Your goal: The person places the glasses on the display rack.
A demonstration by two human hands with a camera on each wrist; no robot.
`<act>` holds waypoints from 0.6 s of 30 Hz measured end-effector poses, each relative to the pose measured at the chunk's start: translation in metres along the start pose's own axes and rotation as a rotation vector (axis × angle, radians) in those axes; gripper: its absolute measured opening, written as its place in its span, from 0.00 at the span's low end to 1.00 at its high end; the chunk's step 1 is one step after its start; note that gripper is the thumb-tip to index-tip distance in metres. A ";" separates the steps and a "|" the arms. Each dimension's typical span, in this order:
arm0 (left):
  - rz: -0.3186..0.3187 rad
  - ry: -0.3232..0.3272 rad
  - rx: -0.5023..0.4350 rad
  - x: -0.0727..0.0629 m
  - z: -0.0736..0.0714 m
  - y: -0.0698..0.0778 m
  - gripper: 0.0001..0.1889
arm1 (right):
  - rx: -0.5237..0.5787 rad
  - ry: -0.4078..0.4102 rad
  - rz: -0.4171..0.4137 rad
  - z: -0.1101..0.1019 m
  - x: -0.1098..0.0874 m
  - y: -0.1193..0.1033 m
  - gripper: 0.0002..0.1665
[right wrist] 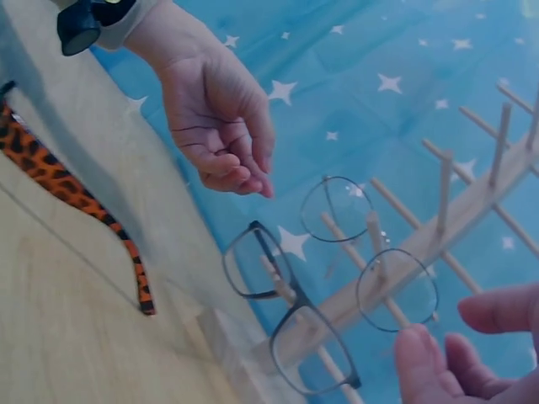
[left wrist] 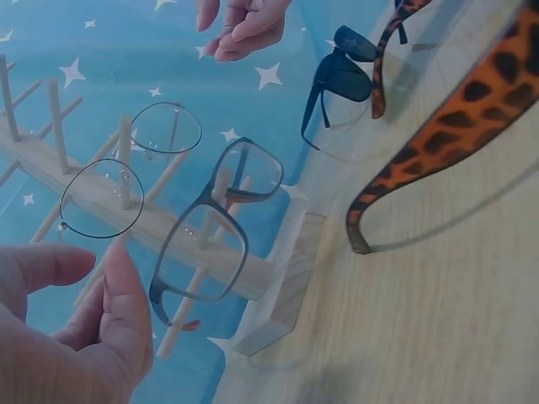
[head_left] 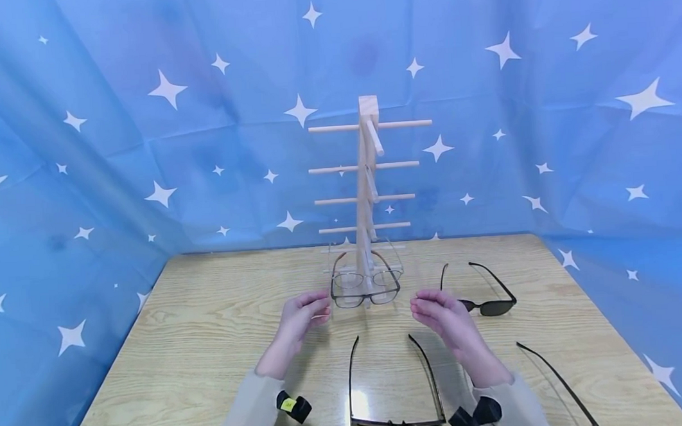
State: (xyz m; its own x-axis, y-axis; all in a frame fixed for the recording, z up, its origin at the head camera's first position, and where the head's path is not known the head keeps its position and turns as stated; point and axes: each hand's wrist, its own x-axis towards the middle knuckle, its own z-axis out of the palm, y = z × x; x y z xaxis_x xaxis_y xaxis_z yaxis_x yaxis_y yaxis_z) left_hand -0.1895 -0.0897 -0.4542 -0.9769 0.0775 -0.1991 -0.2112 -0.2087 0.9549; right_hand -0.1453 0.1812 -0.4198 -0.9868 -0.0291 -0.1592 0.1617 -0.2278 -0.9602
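A wooden eyeglass rack (head_left: 365,192) with crossbars stands at the back of the table. Thin round wire-rimmed glasses (left wrist: 143,202) rest on one of its low pegs, and dark-framed rectangular glasses (left wrist: 244,251) sit on the peg below. To the left of these two pairs, my left hand (head_left: 301,318) is held in the air, thumb and fingers apart and nothing between them. My right hand (head_left: 447,320) mirrors it on the right side, fingers loosely bent around nothing. In both wrist views the fingertips come close to the round rims.
Black-framed glasses (head_left: 398,423) lie on the table (head_left: 209,348) between my forearms, their tortoiseshell temples (left wrist: 455,126) towards the rack. Dark sunglasses (head_left: 496,308) lie behind my right hand. Another dark temple (head_left: 564,388) shows near the right front. A blue starred cloth (head_left: 199,149) hangs behind.
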 end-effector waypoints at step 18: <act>-0.027 -0.079 0.093 -0.027 -0.011 -0.024 0.19 | -0.291 0.068 0.036 -0.006 -0.036 0.030 0.23</act>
State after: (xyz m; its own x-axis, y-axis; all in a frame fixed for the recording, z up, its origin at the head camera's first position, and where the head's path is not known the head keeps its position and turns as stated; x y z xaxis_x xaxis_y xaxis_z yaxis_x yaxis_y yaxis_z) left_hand -0.1585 -0.0972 -0.4736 -0.9646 0.1588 -0.2103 -0.2296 -0.1146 0.9665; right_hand -0.1050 0.1812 -0.4446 -0.9792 0.0356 -0.1998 0.2017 0.0606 -0.9776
